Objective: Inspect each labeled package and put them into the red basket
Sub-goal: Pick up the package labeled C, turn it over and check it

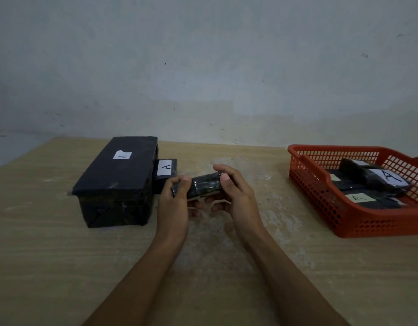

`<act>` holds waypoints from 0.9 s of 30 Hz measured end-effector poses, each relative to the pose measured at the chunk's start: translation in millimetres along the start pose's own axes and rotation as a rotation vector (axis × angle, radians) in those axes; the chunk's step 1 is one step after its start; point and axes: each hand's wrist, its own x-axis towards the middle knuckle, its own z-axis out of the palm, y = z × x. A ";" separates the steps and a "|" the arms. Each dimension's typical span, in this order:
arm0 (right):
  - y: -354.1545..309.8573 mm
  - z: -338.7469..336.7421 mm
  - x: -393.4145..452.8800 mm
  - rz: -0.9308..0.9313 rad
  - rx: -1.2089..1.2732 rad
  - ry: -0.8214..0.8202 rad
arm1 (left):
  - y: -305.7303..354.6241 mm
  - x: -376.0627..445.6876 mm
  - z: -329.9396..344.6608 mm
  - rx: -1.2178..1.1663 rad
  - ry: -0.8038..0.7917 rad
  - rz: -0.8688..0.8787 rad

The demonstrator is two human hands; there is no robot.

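Note:
Both of my hands hold a small black-wrapped package (204, 184) above the middle of the table. My left hand (173, 198) grips its left end and my right hand (233, 194) grips its right end; a white label shows on its underside. A large black package (116, 182) with a white "A" label lies at the left. Behind my left hand a smaller black package (165, 171) with an "A" label leans against the large one. The red basket (321, 196) stands at the right with several black labeled packages (377, 180) inside.
The wooden table (62, 267) runs back to a pale wall (203, 67). Its left edge slants in at the far left. The basket reaches past the right edge of the view.

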 end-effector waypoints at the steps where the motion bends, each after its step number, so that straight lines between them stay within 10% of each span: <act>1: -0.6 0.2 -0.4 -0.005 -0.003 -0.002 | 0.2 0.2 -0.3 0.007 0.004 -0.001; 27: 5.1 -2.1 1.5 -0.060 -0.112 0.102 | -4.9 -7.0 0.7 0.242 -0.175 0.091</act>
